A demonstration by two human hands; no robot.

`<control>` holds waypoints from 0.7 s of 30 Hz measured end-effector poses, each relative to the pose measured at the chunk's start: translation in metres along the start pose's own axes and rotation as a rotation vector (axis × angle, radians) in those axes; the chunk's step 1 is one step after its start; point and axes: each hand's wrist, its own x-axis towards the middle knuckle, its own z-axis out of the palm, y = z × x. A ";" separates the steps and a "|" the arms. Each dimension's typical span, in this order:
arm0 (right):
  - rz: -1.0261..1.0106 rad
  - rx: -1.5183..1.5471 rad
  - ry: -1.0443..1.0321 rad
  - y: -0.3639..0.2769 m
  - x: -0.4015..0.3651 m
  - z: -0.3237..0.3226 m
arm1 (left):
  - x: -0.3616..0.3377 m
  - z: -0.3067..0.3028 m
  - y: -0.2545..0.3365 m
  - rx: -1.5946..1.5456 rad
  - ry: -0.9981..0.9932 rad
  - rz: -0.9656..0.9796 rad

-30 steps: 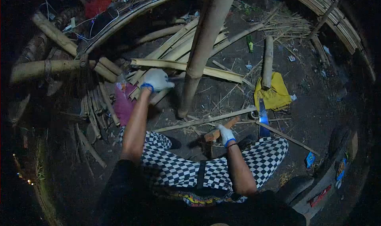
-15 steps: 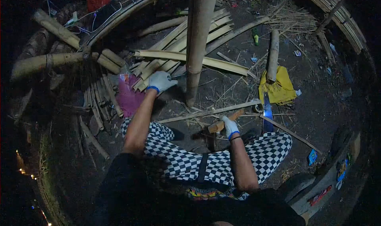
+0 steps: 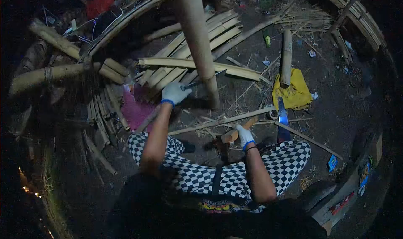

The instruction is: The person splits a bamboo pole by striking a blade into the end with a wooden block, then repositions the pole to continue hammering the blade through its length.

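My left hand (image 3: 175, 93), in a white glove with a blue cuff, is closed around a dark, thin tool (image 3: 189, 86) that extends rightward, partly behind a thick bamboo pole (image 3: 198, 46). Split bamboo strips (image 3: 168, 73) lie just beyond this hand, and a pink sack (image 3: 136, 109) lies to its left. My right hand (image 3: 244, 136), also gloved, is wrapped over a short brown wooden piece (image 3: 230, 136) between my legs. A long thin stick (image 3: 222, 121) lies on the ground in front of both hands.
At right, a round bamboo length (image 3: 287, 56) rests on a yellow bag (image 3: 301, 92), beside a broad blade (image 3: 283, 117). Cut bamboo (image 3: 46, 74) and thin sticks (image 3: 98, 113) are at left. Slat bundles curve along the upper right.
My left hand has moved slightly right and nearer to me, and the dark tool now shows in it. The pole appears more tilted, its foot farther right. My right hand stays on the wooden piece.
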 end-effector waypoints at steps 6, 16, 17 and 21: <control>-0.011 0.004 0.001 0.020 0.021 -0.002 | -0.011 0.000 -0.002 -0.053 -0.096 -0.130; -0.280 0.031 -0.005 -0.054 -0.062 -0.013 | -0.001 0.000 0.009 -0.036 -0.130 0.001; -0.280 0.028 0.004 -0.062 -0.077 -0.010 | -0.002 -0.001 0.008 -0.033 -0.112 0.035; -0.684 0.039 -0.063 -0.094 -0.103 -0.007 | 0.009 0.016 -0.013 -0.036 -0.104 0.048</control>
